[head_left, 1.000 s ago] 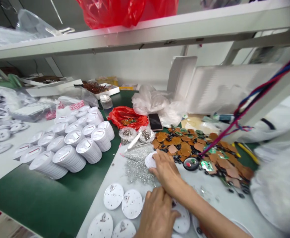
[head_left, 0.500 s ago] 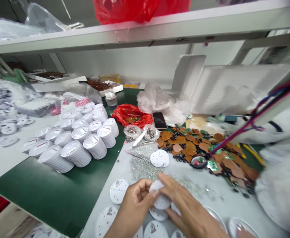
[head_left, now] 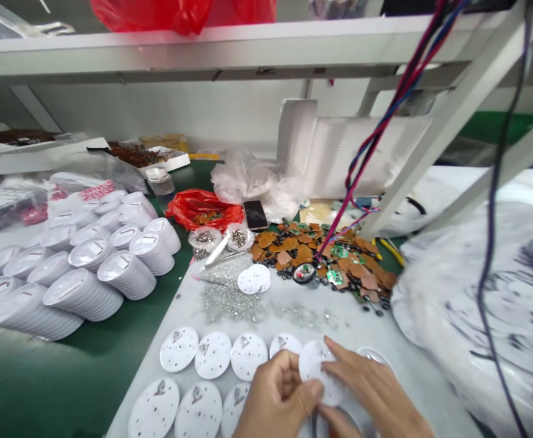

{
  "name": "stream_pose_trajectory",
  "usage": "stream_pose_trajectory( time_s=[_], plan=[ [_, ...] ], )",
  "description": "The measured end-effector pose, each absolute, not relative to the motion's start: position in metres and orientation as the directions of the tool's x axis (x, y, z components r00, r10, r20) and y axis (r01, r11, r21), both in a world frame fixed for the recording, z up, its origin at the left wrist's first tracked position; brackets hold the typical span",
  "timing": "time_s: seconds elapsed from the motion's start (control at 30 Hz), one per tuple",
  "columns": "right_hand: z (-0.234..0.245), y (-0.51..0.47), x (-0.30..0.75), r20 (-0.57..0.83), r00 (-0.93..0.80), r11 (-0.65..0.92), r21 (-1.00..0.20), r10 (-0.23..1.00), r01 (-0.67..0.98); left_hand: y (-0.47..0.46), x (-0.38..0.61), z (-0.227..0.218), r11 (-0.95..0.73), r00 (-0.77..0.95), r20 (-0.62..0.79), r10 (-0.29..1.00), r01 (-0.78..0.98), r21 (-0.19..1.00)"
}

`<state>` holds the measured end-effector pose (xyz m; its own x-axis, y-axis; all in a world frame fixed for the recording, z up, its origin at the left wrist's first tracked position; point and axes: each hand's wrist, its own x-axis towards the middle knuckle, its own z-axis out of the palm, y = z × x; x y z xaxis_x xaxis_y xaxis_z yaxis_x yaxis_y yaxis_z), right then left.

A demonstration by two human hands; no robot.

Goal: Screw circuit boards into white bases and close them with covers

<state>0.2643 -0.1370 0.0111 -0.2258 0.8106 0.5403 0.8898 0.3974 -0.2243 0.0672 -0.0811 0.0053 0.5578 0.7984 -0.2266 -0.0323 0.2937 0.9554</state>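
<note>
My left hand (head_left: 282, 395) is closed on the edge of a round white plastic disc (head_left: 314, 359), with the thumb on the near side. My right hand (head_left: 369, 389) grips the same disc from the right, fingers over its face and thumb low. Other white discs with small holes, such as one at the left (head_left: 179, 350), lie in rows on the pale work surface beneath and left of my hands. Many carry a small metal piece near the rim. Part of another disc (head_left: 376, 356) shows behind my right hand.
Stacks of white round covers (head_left: 127, 271) stand at the left. Small clear bits (head_left: 230, 298) lie mid-table, near loose white discs (head_left: 254, 279). Brown and green circuit board pieces (head_left: 303, 249) are heaped behind. Wires (head_left: 371, 143) hang down, and a large plastic bag (head_left: 471, 298) bulges right.
The view has swung right, so the stacks appear farther left and the hanging wires more upright. Both hands still hold a disc, now over the right part of the row.
</note>
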Motion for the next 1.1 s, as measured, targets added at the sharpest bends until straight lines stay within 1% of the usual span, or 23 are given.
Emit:
stream_pose_trajectory(
  time_s=[0.03,0.07,0.1,0.13,0.2,0.27,0.37,0.43,0.6,0.8,0.97,1.03,1.1],
  plan=[
    [0.014,-0.138,0.275,0.516,-0.225,0.388,-0.233,0.827,0.892,-0.079,0.068,0.008,0.142,0.563,-0.174,0.808,0.100,0.985],
    [0.015,-0.139,0.286,0.499,-0.233,0.386,-0.227,0.835,0.894,-0.076,0.069,0.011,-0.025,0.564,-0.120,0.817,0.242,0.970],
    [0.016,-0.139,0.295,0.490,-0.251,0.393,-0.209,0.834,0.896,-0.073,0.070,0.012,-0.174,0.568,-0.073,0.819,0.369,0.913],
    [0.016,-0.139,0.302,0.480,-0.273,0.401,-0.186,0.834,0.897,-0.069,0.071,0.014,-0.285,0.576,-0.041,0.816,0.463,0.839],
    [0.015,-0.137,0.309,0.452,-0.332,0.433,-0.139,0.828,0.891,-0.063,0.075,0.013,-0.413,0.622,-0.024,0.783,0.548,0.727],
    [0.011,-0.134,0.309,0.404,-0.371,0.452,-0.122,0.836,0.884,-0.059,0.080,0.009,-0.479,0.672,-0.026,0.740,0.553,0.681],
    [0.002,-0.129,0.304,0.316,-0.363,0.419,-0.132,0.877,0.898,-0.057,0.088,0.000,-0.514,0.711,-0.036,0.702,0.541,0.666],
    [-0.007,-0.126,0.301,0.290,-0.353,0.405,-0.146,0.890,0.903,-0.056,0.092,-0.005,-0.516,0.714,-0.047,0.699,0.548,0.659],
    [-0.025,-0.121,0.296,0.364,-0.326,0.410,-0.185,0.873,0.893,-0.054,0.096,-0.012,-0.532,0.713,-0.027,0.701,0.548,0.645],
    [-0.009,-0.116,0.299,0.358,-0.399,0.476,-0.160,0.844,0.864,-0.052,0.097,-0.005,-0.483,0.706,-0.049,0.707,0.533,0.695],
    [-0.013,-0.116,0.301,0.332,-0.378,0.460,-0.216,0.864,0.861,-0.054,0.094,-0.003,-0.489,0.706,-0.007,0.708,0.498,0.717],
    [-0.018,-0.118,0.300,0.389,-0.364,0.465,-0.207,0.846,0.861,-0.054,0.092,0.001,-0.475,0.706,-0.003,0.708,0.480,0.737],
    [-0.019,-0.121,0.297,0.460,-0.341,0.470,-0.201,0.820,0.859,-0.053,0.091,0.008,-0.407,0.674,-0.024,0.738,0.474,0.781]
  ],
)
